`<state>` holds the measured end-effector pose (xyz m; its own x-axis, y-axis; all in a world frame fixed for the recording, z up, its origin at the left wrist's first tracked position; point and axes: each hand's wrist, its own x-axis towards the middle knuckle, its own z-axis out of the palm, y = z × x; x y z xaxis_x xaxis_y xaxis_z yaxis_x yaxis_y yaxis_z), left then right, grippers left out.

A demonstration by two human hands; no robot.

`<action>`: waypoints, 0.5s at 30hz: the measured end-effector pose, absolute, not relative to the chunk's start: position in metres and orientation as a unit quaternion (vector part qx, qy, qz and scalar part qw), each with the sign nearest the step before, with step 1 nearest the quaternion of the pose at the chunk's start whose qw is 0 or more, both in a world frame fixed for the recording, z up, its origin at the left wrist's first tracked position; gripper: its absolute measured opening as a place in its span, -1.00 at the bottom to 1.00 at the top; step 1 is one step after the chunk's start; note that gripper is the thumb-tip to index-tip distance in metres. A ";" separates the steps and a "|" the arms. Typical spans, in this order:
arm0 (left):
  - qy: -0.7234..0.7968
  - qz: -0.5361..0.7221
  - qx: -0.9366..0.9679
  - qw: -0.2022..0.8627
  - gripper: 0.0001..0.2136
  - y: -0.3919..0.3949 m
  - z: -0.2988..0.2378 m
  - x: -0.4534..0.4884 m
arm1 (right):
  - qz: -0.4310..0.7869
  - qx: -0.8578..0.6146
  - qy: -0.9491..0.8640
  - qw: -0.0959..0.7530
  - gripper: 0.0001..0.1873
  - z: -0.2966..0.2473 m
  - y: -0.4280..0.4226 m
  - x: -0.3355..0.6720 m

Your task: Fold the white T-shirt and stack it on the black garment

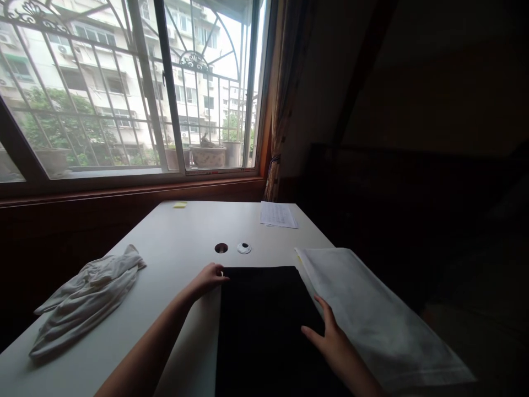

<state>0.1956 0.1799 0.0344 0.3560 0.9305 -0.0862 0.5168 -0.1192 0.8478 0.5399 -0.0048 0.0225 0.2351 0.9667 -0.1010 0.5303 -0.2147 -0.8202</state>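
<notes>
On a white tabletop (pixel 198 226), the left hand (pixel 208 277) pinches black fabric (pixel 264 331), seemingly straightening it; the right hand (pixel 330 333), fingers apart, should grip next

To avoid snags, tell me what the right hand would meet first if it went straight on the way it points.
Probably the flat black item: the right hand, at its right edge, points away and leftward across it. Whether the two already touch is hard to tell.
</notes>
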 end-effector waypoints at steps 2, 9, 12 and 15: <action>0.507 0.236 0.716 0.418 -0.69 0.178 0.034 0.199 | 0.344 -0.715 -0.515 0.324 0.06 0.018 -0.008 0.554; 0.459 0.263 0.705 0.472 -0.83 0.155 0.044 0.215 | 0.367 -0.665 -0.581 0.291 -0.02 -0.005 -0.033 0.579; 0.423 0.290 0.633 0.580 -0.78 0.148 0.055 0.225 | 0.323 -0.672 -0.595 0.301 -0.17 0.004 -0.038 0.584; 0.381 0.317 0.576 0.650 -0.72 0.144 0.071 0.238 | 0.269 -0.679 -0.604 0.319 -0.27 0.027 -0.040 0.596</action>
<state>0.2380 0.1443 0.0710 0.5092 0.8508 -0.1301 0.0269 0.1354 0.9904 0.5962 -0.0404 0.0269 0.1256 0.9918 0.0213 0.6487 -0.0659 -0.7582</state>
